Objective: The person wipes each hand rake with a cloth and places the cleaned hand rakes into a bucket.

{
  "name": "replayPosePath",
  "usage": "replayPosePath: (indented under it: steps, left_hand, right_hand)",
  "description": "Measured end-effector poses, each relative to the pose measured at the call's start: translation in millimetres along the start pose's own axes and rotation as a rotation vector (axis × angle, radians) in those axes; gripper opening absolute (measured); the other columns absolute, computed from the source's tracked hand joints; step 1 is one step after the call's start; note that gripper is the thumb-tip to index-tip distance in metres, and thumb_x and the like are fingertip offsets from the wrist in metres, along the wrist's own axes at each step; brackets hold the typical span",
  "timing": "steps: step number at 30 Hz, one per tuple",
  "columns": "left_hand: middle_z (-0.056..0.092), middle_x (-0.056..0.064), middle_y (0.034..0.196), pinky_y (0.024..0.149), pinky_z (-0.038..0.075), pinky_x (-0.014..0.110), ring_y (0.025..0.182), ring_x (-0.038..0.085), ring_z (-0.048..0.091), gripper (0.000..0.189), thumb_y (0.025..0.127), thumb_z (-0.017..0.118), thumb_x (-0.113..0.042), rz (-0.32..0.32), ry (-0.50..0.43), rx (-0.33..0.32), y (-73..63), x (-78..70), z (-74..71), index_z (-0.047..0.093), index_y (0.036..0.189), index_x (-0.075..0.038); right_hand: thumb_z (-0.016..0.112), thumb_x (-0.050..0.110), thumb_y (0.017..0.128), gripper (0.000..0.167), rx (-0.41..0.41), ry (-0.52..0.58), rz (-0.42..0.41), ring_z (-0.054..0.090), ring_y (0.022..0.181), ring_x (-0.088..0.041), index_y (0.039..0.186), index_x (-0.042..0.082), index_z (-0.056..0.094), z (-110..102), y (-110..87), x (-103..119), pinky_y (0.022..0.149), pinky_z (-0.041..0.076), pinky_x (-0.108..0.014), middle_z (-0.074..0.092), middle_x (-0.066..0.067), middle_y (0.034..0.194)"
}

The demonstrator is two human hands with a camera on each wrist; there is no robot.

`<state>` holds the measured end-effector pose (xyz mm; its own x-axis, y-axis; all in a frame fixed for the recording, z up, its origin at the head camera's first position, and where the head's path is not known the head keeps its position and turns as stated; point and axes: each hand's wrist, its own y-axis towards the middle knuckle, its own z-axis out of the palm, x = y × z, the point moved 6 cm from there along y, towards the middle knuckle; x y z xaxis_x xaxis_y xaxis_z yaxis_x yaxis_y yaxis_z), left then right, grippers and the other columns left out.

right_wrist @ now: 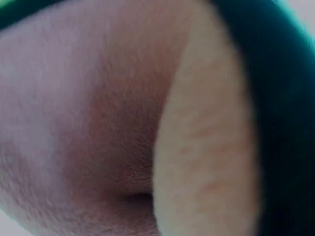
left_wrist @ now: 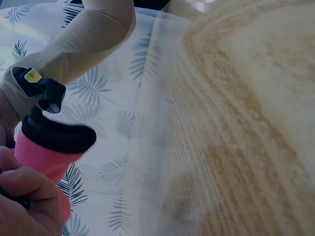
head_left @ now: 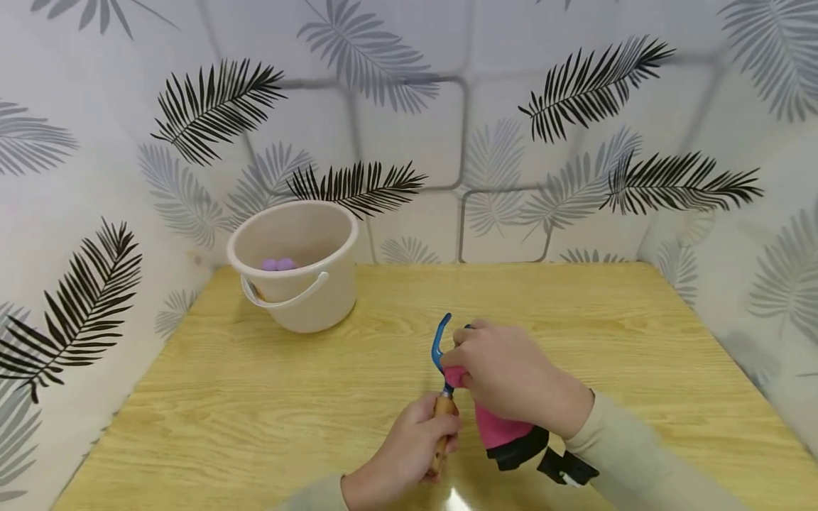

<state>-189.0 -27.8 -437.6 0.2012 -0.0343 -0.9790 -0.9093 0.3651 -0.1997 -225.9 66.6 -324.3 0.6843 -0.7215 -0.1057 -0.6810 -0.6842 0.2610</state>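
My left hand grips the wooden handle of a small hand tool with blue metal prongs, probably a garden cultivator. The prongs point away from me, toward the back of the table. My right hand pinches a pink cloth piece with a black cuff against the blue metal, just above the handle. Its cuffed end hangs below the palm; whether it is a glove or a sock I cannot tell. In the left wrist view the pink cloth sits close beyond the left fingers. The right wrist view shows only blurred skin and sleeve.
A cream bucket with its handle down stands at the back left of the wooden table. Purple round things show inside it. Leaf-patterned walls enclose the table's back and sides.
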Motion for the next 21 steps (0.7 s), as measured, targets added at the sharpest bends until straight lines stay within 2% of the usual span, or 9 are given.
replayPosePath:
  steps: [6, 11, 14, 21]
  left_hand:
    - [0.053, -0.001, 0.069, 0.034, 0.037, 0.021, 0.044, 0.01, 0.042, 0.015, 0.096, 0.055, -0.021, 0.025, -0.005, 0.018, 1.5, -4.4, 4.3, 0.051, 0.099, -0.007]
    - [0.052, -0.001, 0.068, 0.034, 0.037, 0.021, 0.043, 0.01, 0.041, 0.013, 0.095, 0.055, -0.02, 0.011, 0.014, 0.009, 0.7, -5.7, 3.8, 0.051, 0.097, -0.008]
    - [0.052, -0.001, 0.067, 0.034, 0.035, 0.021, 0.044, 0.011, 0.04, 0.014, 0.093, 0.056, -0.02, 0.013, 0.018, 0.002, -0.1, -6.2, 2.8, 0.051, 0.097, -0.007]
    - [0.052, -0.001, 0.068, 0.034, 0.035, 0.022, 0.049, 0.011, 0.043, 0.016, 0.092, 0.059, -0.017, 0.037, 0.001, -0.023, -0.6, -6.7, -0.4, 0.052, 0.101, -0.006]
  right_hand:
    - [0.081, 0.018, 0.08, 0.018, 0.022, -0.02, -0.021, 0.046, 0.064, -0.012, 0.075, 0.03, 0.069, -8.9, -7.2, 2.6, 0.041, 0.037, -0.025, 0.052, 0.01, 0.07]
    - [0.081, 0.02, 0.08, 0.012, 0.037, -0.059, -0.028, 0.046, 0.065, -0.012, 0.078, 0.028, 0.072, -12.5, -12.1, 11.5, 0.04, 0.038, -0.024, 0.057, 0.007, 0.075]
    - [0.08, 0.02, 0.08, 0.011, 0.026, -0.071, 0.007, 0.045, 0.064, -0.013, 0.078, 0.027, 0.072, -8.7, -11.4, 9.1, 0.039, 0.037, -0.024, 0.057, 0.006, 0.075]
    - [0.079, 0.021, 0.083, 0.01, 0.019, -0.086, 0.126, 0.044, 0.063, -0.012, 0.078, 0.027, 0.072, 9.1, -9.4, -13.6, 0.039, 0.036, -0.023, 0.052, 0.007, 0.069]
